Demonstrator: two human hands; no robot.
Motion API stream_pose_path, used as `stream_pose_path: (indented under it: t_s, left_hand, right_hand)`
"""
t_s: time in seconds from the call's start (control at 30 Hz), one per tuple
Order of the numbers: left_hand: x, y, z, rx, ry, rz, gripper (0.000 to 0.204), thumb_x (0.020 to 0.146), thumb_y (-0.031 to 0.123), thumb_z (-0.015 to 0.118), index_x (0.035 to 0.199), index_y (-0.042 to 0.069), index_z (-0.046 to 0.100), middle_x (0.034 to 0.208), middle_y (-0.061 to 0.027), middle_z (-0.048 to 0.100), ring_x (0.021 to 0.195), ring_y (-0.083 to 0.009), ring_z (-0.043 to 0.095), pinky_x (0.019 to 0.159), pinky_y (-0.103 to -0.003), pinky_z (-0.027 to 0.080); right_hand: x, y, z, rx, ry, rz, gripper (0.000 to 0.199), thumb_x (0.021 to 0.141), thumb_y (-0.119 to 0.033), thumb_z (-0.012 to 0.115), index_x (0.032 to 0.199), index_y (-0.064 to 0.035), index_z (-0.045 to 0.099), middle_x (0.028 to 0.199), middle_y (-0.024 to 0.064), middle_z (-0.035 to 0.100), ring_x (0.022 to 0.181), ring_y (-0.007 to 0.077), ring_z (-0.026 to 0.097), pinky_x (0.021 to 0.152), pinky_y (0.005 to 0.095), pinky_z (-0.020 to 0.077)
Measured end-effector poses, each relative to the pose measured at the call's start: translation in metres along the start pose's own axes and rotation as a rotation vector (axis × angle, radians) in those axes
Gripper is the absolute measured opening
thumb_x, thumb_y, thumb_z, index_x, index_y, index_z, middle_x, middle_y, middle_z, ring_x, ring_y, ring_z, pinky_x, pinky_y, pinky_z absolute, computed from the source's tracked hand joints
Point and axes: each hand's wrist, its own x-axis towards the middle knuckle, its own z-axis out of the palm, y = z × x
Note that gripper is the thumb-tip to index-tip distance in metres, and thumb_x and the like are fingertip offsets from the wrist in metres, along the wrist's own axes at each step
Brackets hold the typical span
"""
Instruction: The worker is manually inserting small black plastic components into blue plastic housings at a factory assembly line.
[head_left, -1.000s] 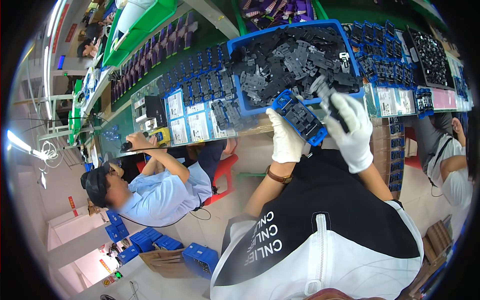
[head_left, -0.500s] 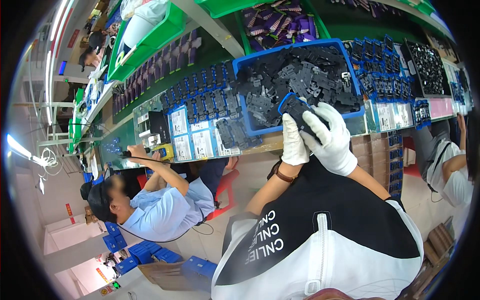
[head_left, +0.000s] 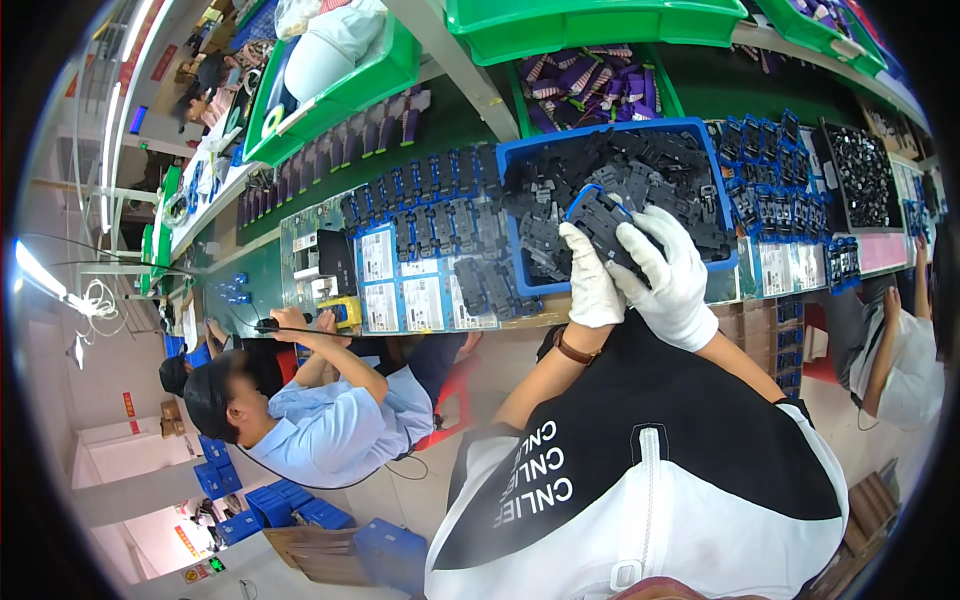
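Observation:
Over the near side of a blue bin (head_left: 517, 258), my two white-gloved hands grip one black plastic housing (head_left: 602, 224) with a blue rim along its far edge. My left hand (head_left: 592, 288), with a brown watch strap at the wrist, pinches it from the left. The fingers of my right hand (head_left: 668, 282) curl over its right and near side. Part of the housing is hidden under the gloves. Loose black plastic parts (head_left: 655, 165) fill the bin behind it. Left of the bin, similar black parts (head_left: 440, 228) stand in rows.
More blue-and-black housings (head_left: 775, 175) stand to the right, before a black tray (head_left: 858, 170) of small shiny pieces. Purple parts (head_left: 590, 85) lie in a green bin beyond. A co-worker in a light blue shirt (head_left: 340, 425) sits at the left, handling a dark tool near a yellow block.
The view has shifted, so the bench sits lower in the picture. The housing has tilted in my hands, showing more of its black ribbed face and less of the blue rim.

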Motion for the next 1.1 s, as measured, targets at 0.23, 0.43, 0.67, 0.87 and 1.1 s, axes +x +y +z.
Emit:
stream_pose_path:
  t_s: [0.23, 0.43, 0.67, 0.87, 1.1]
  left_hand:
    - [0.006, -0.008, -0.008, -0.227, -0.137, -0.034, 0.058, 0.093, 0.056, 0.038, 0.125, 0.009, 0.048, 0.114, -0.0079, 0.058, 0.102, -0.0224, 0.058, 0.092, -0.038, 0.047]
    - [0.007, -0.007, -0.004, -0.018, 0.066, 0.072, 0.028, 0.094, 0.023, 0.055, 0.117, 0.008, 0.049, 0.107, -0.0057, 0.059, 0.093, -0.0207, 0.059, 0.081, -0.036, 0.051]
    - [-0.003, 0.017, 0.0, -0.107, 0.068, 0.107, 0.028, 0.095, 0.022, 0.053, 0.12, 0.013, 0.047, 0.11, -0.0035, 0.058, 0.094, -0.0196, 0.059, 0.08, -0.036, 0.052]
    - [-0.02, 0.016, -0.003, -0.08, 0.069, 0.136, 0.03, 0.094, 0.022, 0.054, 0.122, 0.012, 0.045, 0.112, -0.0056, 0.057, 0.095, -0.0198, 0.059, 0.079, -0.034, 0.053]
    - [-0.038, 0.005, -0.017, -0.047, 0.247, 0.239, 0.027, 0.096, 0.021, 0.051, 0.119, 0.009, 0.046, 0.105, -0.008, 0.06, 0.085, -0.0213, 0.063, 0.073, -0.034, 0.055]
  right_hand:
    - [0.007, -0.002, 0.002, 0.035, 0.01, 0.128, 0.049, 0.059, -0.014, 0.08, 0.103, -0.0124, 0.06, 0.094, 0.0112, 0.057, 0.083, 0.0302, 0.058, 0.067, 0.0397, 0.0478]
    - [-0.003, 0.0, -0.005, 0.083, -0.014, 0.13, 0.044, 0.061, -0.014, 0.078, 0.101, -0.0127, 0.061, 0.096, 0.0109, 0.057, 0.085, 0.0291, 0.057, 0.071, 0.0401, 0.0469]
    - [-0.037, 0.005, -0.016, 1.114, -0.255, 1.092, 0.058, 0.08, -0.018, 0.072, 0.128, -0.0015, 0.044, 0.104, 0.008, 0.057, 0.088, 0.0128, 0.058, 0.069, 0.0247, 0.0476]
    - [-0.035, -0.015, -0.018, 1.251, -0.242, 1.047, 0.054, 0.083, -0.013, 0.068, 0.129, 0.0019, 0.042, 0.11, 0.0059, 0.055, 0.094, 0.0084, 0.054, 0.079, 0.0233, 0.0466]
    - [-0.066, -0.027, -0.004, 1.199, -0.232, 0.924, 0.051, 0.084, -0.01, 0.066, 0.127, 0.0012, 0.043, 0.113, 0.0062, 0.054, 0.101, 0.0104, 0.052, 0.086, 0.0257, 0.0451]
